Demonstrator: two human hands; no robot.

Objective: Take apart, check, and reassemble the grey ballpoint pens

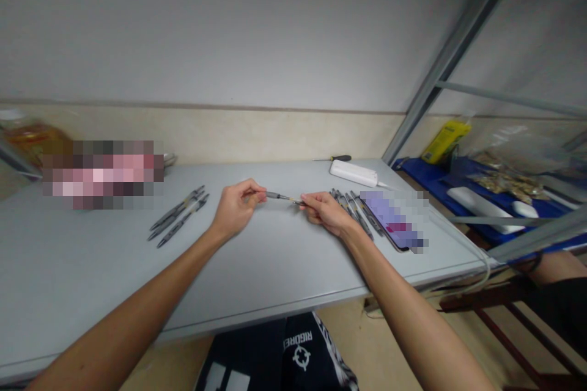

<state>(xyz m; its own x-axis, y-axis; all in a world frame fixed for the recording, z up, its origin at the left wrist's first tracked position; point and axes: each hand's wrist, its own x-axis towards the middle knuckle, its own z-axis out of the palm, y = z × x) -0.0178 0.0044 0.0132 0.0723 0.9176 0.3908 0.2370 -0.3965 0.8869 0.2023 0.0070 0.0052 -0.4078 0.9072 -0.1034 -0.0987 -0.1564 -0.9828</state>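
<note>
Above the middle of the tabletop, a grey pen (275,195) spans the gap between my hands. My left hand (238,204) is closed, pinching the pen's left end between thumb and fingertips. My right hand (324,211) is closed too, its fingertips on the other end. A thin section shows in the middle of the pen; I cannot tell whether its parts are joined. Several grey pens (178,217) lie side by side left of my left hand. More grey pens (362,214) lie just right of my right hand, partly hidden by it.
A phone (389,220), partly blurred out, lies beside the right-hand pens. Behind are a white power strip (353,173) with a cord and a screwdriver (339,158). A pixelated pink item (103,174) stands back left. A metal post (452,43) rises at right; another person's arm (557,266) is beyond.
</note>
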